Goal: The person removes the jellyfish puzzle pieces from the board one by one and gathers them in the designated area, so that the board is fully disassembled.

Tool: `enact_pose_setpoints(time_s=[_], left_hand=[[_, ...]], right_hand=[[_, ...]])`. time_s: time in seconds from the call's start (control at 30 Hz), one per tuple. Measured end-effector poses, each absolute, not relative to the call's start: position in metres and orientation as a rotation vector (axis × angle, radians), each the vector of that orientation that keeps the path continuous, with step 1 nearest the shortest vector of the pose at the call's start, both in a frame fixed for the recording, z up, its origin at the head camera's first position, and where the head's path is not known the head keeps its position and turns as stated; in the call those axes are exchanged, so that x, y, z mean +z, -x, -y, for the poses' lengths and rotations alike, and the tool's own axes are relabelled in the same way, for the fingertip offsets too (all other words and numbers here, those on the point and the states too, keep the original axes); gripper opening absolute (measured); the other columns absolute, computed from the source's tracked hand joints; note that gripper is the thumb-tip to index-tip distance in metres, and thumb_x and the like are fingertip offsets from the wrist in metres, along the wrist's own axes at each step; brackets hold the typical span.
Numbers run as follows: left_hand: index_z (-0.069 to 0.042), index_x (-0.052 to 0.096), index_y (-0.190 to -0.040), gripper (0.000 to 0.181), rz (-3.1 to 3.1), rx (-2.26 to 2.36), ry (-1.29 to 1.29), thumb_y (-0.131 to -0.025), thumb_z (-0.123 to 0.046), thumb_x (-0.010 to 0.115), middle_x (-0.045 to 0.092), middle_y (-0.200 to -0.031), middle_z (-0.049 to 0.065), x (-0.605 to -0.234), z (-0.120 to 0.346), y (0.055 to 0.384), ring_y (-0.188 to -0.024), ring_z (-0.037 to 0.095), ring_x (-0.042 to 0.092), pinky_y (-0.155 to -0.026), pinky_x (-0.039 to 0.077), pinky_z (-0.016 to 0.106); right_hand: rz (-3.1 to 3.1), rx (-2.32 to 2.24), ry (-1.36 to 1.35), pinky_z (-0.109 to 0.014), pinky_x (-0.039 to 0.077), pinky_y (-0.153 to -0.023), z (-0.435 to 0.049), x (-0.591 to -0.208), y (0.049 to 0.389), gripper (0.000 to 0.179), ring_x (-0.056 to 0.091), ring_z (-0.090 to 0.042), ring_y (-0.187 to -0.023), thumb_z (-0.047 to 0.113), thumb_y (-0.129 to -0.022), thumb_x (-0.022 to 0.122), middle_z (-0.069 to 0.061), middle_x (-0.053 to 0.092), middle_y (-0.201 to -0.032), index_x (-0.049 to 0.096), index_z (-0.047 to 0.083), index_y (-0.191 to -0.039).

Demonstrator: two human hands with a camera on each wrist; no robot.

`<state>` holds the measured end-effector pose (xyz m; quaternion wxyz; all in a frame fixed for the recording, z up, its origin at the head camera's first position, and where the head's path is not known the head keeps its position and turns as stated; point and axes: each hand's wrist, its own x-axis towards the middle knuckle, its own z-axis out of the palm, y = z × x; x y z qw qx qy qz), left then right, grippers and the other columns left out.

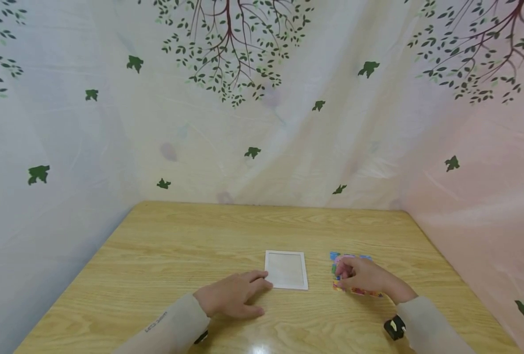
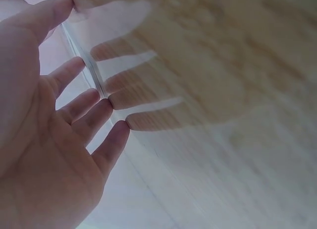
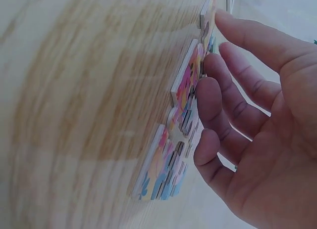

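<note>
A square white frame (image 1: 306, 275) with a pale inner panel lies flat on the wooden table. My left hand (image 1: 235, 295) reaches to its left edge, fingers spread and the fingertips right at the border. In the left wrist view the left hand (image 2: 74, 120) has its palm showing and nothing in it. Right of the frame lie colourful jigsaw puzzle pieces (image 1: 368, 293), partly joined, with gaps between them. My right hand (image 1: 368, 276) is over them, fingers loosely bent. In the right wrist view its thumb meets a puzzle piece (image 3: 205, 16) at the far end.
The wood-grain table (image 1: 200, 231) has a glossy, reflective surface. A pale curtain (image 1: 288, 162) printed with leaves and branches hangs behind it and along both sides. A black wrist device (image 1: 394, 328) sits by the right sleeve.
</note>
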<state>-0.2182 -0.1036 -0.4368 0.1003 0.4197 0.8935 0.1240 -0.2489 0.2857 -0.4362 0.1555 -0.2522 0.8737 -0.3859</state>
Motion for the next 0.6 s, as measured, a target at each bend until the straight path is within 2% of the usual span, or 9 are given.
enact_pose_setpoints(time_s=[0.23, 0.4, 0.6], left_hand=[[-0.016, 0.054, -0.147, 0.056, -2.64, 0.382, -1.251, -0.1, -0.043, 0.068, 0.045, -0.158, 0.011, -0.438, 0.105, 0.221, -0.14, 0.028, 0.05, -0.116, 0.042, 0.041], [-0.014, 0.051, -0.15, 0.056, -2.662, 0.383, -1.275, -0.102, -0.039, 0.065, 0.045, -0.158, 0.009, -0.44, 0.111, 0.227, -0.139, 0.027, 0.051, -0.116, 0.042, 0.04], [-0.007, 0.047, -0.154, 0.059, -2.74, 0.413, -1.341, -0.104, -0.034, 0.063, 0.05, -0.154, 0.016, -0.442, 0.133, 0.241, -0.135, 0.035, 0.054, -0.111, 0.045, 0.05]], right_hand=[[-2.622, -1.039, 0.719, -0.024, 0.05, -0.065, -0.289, -0.433, 0.246, 0.017, 0.058, -0.011, -0.078, 0.016, -0.097, 0.073, -0.002, 0.061, -0.091, 0.064, 0.004, -0.106], [-2.754, -0.992, 0.696, -0.025, 0.052, -0.064, -0.294, -0.431, 0.244, 0.019, 0.06, -0.011, -0.078, 0.02, -0.097, 0.074, 0.0, 0.064, -0.093, 0.067, 0.005, -0.107], [-2.88, -0.94, 0.592, -0.029, 0.054, -0.068, -0.305, -0.429, 0.243, 0.021, 0.062, -0.016, -0.087, 0.023, -0.1, 0.07, -0.004, 0.068, -0.104, 0.067, 0.005, -0.111]])
